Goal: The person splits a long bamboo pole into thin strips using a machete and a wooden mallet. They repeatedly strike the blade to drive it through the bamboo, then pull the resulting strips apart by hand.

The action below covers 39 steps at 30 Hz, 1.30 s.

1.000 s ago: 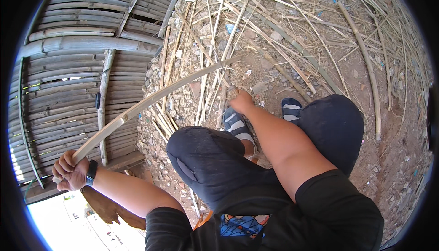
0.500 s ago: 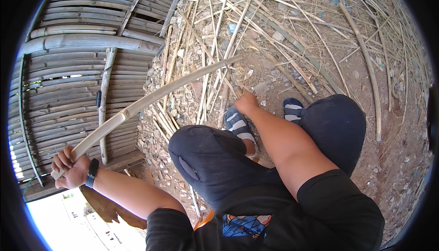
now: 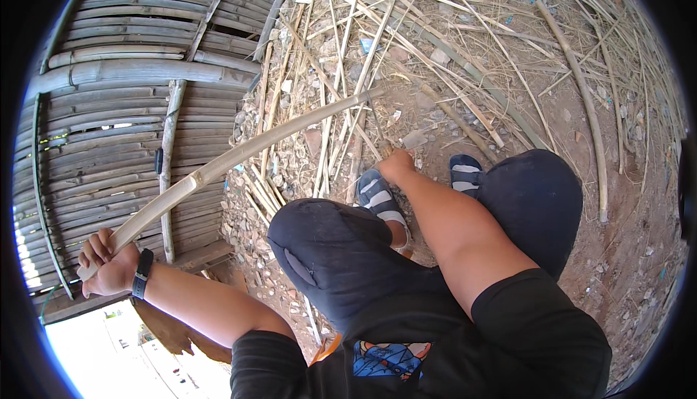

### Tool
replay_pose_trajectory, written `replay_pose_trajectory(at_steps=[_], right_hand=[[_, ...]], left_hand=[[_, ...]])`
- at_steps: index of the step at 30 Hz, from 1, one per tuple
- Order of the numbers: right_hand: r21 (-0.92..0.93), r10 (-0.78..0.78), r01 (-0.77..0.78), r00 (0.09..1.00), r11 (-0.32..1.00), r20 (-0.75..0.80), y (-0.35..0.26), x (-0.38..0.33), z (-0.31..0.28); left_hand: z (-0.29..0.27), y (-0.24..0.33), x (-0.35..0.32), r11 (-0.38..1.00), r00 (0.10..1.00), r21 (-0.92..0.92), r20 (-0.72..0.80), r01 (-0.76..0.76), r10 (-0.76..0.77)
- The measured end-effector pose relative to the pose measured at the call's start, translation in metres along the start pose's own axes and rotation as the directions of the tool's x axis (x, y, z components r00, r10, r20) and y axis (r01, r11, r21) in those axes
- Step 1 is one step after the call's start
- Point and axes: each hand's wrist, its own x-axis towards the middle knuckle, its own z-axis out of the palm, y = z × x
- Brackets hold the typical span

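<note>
A long split bamboo strip [image 3: 239, 153] slants across from lower left to upper middle. My left hand [image 3: 110, 265] is closed around its lower end, near the bamboo wall. The strip's far end reaches over the ground in front of my feet. There my right hand [image 3: 397, 166] grips a slim tool [image 3: 376, 127] that looks like a knife. Its thin blade runs up to the strip's far end; whether they touch is hard to make out. My right fist sits just above my left sandal [image 3: 375, 193].
A slatted bamboo wall [image 3: 109, 137] with a pole frame stands close on the left. Many split bamboo strips [image 3: 428, 58] lie scattered over stony ground ahead. A longer bamboo pole [image 3: 585, 101] lies on bare soil at the right. My knees are bent below my arms.
My left hand has shifted slightly left with the bamboo strip. My right hand has moved a little right and down with the tool, both grips kept.
</note>
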Motion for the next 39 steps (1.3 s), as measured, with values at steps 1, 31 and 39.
replay_pose_trajectory(at_steps=[1, 31, 39], right_hand=[[0.024, -0.03, 0.03, 1.0, 0.999, -0.009, -0.007, -0.007, 0.005], [0.003, -0.182, 0.186, 0.958, 0.983, 0.223, -0.043, 0.0, 0.004], [0.03, -0.753, 0.79, 0.571, 0.612, 0.326, -0.109, -0.064, -0.005]], left_hand=[[-0.003, -0.001, -0.003, 1.0, 0.999, 0.009, -0.039, -0.005, 0.005], [-0.026, -0.003, -0.022, 0.985, 0.954, 0.167, -0.286, -0.047, 0.094], [-0.003, 0.0, -0.03, 0.98, 0.955, 0.193, -0.282, -0.041, 0.096]])
